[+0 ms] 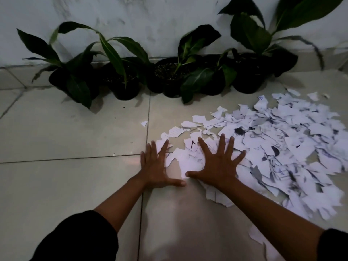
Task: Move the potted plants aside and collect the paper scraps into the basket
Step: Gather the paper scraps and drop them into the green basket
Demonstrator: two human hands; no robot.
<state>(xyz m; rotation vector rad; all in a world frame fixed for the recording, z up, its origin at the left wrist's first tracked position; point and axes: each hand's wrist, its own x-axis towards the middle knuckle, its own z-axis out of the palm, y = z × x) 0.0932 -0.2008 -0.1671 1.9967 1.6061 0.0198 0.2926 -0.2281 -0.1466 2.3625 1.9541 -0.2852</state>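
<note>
Both hands, left hand (157, 166) and right hand (219, 164), press spread, straight fingers (222, 144) flat on the white torn paper scraps (282, 144) at frame centre.

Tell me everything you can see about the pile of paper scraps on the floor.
The paper scraps are torn white pieces, many with faint print and grey or dark patches. They lie loose and overlapping on the pale tiled floor, spread from the middle toward the right edge, in front of the potted plants. A few strays lie apart. The left hand and right hand press flat, fingers spread, on the pile's left edge.
</note>
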